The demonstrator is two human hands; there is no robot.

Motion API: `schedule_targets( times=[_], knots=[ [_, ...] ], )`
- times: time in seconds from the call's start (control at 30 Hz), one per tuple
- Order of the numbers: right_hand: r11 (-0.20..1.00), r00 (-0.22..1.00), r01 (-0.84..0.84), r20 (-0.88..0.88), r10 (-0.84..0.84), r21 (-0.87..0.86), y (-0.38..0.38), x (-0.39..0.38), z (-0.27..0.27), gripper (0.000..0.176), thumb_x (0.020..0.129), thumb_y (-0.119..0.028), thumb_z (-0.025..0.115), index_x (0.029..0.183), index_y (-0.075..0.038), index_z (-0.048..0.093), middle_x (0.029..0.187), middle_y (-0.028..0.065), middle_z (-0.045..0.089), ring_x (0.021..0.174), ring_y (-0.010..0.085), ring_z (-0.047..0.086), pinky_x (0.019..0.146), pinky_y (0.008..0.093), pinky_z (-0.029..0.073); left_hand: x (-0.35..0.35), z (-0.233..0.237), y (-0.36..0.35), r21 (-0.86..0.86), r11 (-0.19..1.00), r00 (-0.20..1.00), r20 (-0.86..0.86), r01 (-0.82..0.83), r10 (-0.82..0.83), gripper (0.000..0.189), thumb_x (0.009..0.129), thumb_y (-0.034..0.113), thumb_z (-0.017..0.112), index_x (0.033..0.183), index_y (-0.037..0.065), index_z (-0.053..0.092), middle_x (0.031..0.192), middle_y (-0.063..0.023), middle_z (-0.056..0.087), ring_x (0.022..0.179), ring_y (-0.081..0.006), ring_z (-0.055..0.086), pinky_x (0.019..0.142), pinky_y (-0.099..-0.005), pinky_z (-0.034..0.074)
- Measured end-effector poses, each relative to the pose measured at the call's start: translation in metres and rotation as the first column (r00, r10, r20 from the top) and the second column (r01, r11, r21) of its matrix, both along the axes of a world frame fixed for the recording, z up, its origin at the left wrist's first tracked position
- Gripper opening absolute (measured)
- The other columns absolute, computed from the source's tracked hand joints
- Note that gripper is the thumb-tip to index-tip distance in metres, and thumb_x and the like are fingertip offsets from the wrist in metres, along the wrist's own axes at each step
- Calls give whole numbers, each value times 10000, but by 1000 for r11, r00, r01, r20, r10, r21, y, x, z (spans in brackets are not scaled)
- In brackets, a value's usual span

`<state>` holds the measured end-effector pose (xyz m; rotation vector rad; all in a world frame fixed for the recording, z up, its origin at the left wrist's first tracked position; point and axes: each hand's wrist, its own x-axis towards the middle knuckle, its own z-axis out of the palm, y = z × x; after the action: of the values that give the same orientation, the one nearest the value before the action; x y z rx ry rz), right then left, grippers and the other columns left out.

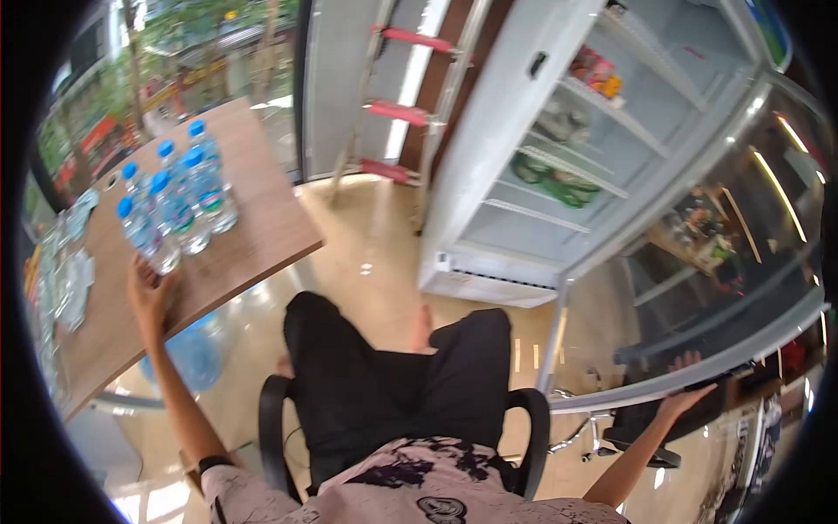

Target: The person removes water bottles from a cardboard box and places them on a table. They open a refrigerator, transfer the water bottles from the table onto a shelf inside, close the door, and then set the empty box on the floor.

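Note:
On the wooden table [253, 196] at the left stands a cluster of several clear water bottles [179, 205] with blue caps. My left hand [152, 284] is at the base of the nearest bottle [148, 237], its fingers curved around the lower part. Far to the right, my right hand [687, 402] lies against the edge of the open glass door [646, 391] of a white fridge [489, 166], its fingers stretched out. Inside the fridge, a red and yellow package [596, 73] and green bags [555, 181] sit on the racks.
Crumpled clear plastic [72, 279] lies along the table's left side. Below the table is a large blue water jug [194, 356]. A ladder with red steps [400, 112] stands beside the fridge. Chair armrests [278, 432] flank my legs.

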<state>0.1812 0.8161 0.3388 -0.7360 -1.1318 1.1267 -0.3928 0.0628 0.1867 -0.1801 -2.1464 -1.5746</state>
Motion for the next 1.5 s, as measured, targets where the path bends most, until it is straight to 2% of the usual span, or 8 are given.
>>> schedule_targets(
  times=[0.2,0.27,0.4,0.53,0.73,1.37,1.4,1.5],
  knots=[
    [997,999,44,12,-45,69,-20,-45,-19,858,870,-700,121,1358,-46,388,1338,175,454,1268,300,398,1054,473,257,13,20,15,81,997,999,34,12,-15,766,631,-1,786,1289,-24,395,1167,-153,544,1030,-206,557,886,-309,473],
    [953,937,-20,339,-89,303,-25,-55,-30,787,920,-622,182,1350,10,371,1333,180,455,1248,279,420,1050,447,279,15,25,19,32,998,998,15,-56,56,743,631,57,809,1266,-18,430,1156,-155,553,1012,-206,561,841,-305,485],
    [833,908,132,272,-319,538,-42,-120,-42,556,911,-161,548,1342,98,311,1362,229,392,1217,311,428,1021,372,335,43,38,45,-17,882,870,-174,-471,461,598,672,183,815,1163,-6,531,1100,-130,579,918,-182,563,714,-270,468],
    [597,885,117,189,-425,794,-84,-207,0,677,827,-123,661,1374,45,298,1400,228,334,1262,316,372,1051,376,288,113,19,78,88,831,810,-185,-550,556,498,659,180,816,1068,28,576,958,-58,582,767,-129,509,631,-257,427],
    [573,956,46,129,-262,819,-100,-328,10,727,834,-187,667,1391,46,263,1437,234,271,1326,334,287,1085,405,232,252,-54,62,-364,771,838,-51,-522,543,395,670,181,783,984,33,596,826,-91,587,688,-201,521,615,-324,432],
    [239,776,357,-145,-613,903,-10,-590,8,635,799,-506,568,1185,-6,502,1070,321,481,1000,504,477,787,621,373,630,-123,87,-575,50,-217,386,-817,896,318,697,224,752,897,8,631,720,-120,634,710,-265,625,677,-371,486],
    [-39,611,312,-232,-757,949,-20,-570,29,588,792,-500,583,1090,6,544,957,279,519,889,464,526,725,585,414,643,-124,97,-588,28,-267,408,-808,873,322,697,231,751,894,5,635,725,-122,639,708,-262,628,672,-368,489],
    [161,723,367,-172,-670,916,1,-604,18,607,830,-504,527,1201,-34,431,1124,247,365,1034,451,382,826,587,342,673,-123,130,-622,-20,-360,426,-783,830,320,697,230,747,893,0,639,737,-129,649,704,-257,637,668,-359,499]
  ],
)
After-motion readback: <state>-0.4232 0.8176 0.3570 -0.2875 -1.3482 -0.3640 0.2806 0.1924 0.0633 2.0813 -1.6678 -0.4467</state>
